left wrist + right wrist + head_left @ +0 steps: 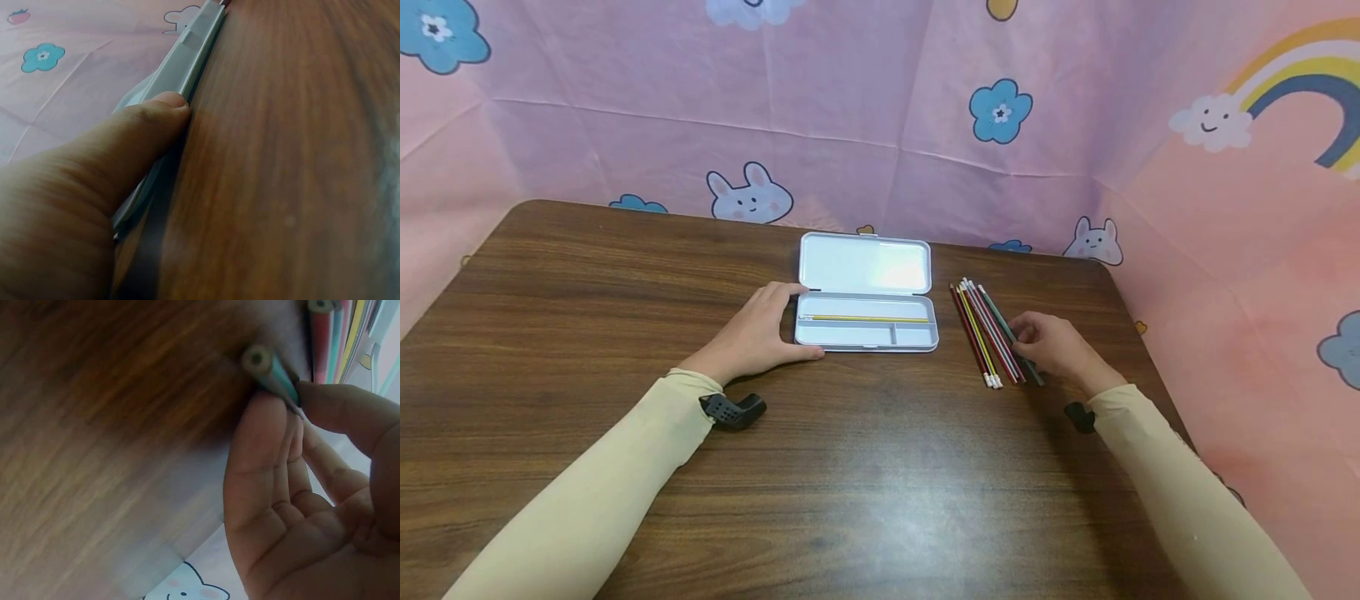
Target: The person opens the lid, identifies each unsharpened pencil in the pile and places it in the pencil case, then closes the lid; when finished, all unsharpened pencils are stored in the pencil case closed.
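A white pencil case [845,335] lies with its lid [865,265] raised at the back, and a yellow pencil [868,318] rests lengthwise inside it. My left hand [751,333] holds the case's left end, thumb on the front edge and fingers toward the hinge. In the left wrist view the thumb [140,134] presses the case's side [178,65]. My right hand [1056,348] pinches a dark green pencil [997,315] between thumb and fingers, at the right of a pencil bunch. In the right wrist view, that pencil's end [257,359] points toward the camera.
Red, yellow and striped pencils [977,333] lie side by side to the right of the case, several with white eraser ends toward me. The brown wooden table [850,483] meets a patterned pink cloth [850,108] at the back and right.
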Motion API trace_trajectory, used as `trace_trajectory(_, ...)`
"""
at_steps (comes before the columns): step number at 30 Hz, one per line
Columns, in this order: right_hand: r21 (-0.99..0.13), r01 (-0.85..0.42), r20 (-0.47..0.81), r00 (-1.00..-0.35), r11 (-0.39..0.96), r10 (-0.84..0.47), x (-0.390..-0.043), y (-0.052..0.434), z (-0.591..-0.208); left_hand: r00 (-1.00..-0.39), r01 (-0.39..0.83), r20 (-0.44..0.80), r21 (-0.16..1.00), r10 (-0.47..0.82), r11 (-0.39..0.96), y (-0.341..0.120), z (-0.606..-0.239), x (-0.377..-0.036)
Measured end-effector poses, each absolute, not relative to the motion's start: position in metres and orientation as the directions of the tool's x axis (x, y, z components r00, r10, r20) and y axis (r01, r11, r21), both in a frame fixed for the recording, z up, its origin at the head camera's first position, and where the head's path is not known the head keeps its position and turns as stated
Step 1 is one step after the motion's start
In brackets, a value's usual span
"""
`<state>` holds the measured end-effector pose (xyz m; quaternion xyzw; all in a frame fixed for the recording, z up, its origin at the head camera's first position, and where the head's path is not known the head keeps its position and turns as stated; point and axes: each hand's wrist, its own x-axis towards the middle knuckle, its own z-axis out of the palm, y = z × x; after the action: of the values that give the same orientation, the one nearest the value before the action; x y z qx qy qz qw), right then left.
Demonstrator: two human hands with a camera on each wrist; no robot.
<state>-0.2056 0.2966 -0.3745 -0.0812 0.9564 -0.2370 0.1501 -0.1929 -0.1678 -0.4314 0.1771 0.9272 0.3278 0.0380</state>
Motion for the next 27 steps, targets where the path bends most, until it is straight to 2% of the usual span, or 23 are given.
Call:
trace_trajectory(12,-0.416,-0.149,-0.155,-0.96,0.897,-0.232,-0.2027,0.2982,-0.3762,-0.934,0.308,0.052,0.621,0.354,0.721,-0.1676,-0.4321,-0.1932)
trace_trajectory(27,-0.354,-0.152,-0.135,-0.968,0.923,-0.211,-0.2004,0.2999,-0.3767,-0.936,0.297,0.04,0.62,0.349,0.726,-0.1671,-0.4311,-0.1928)
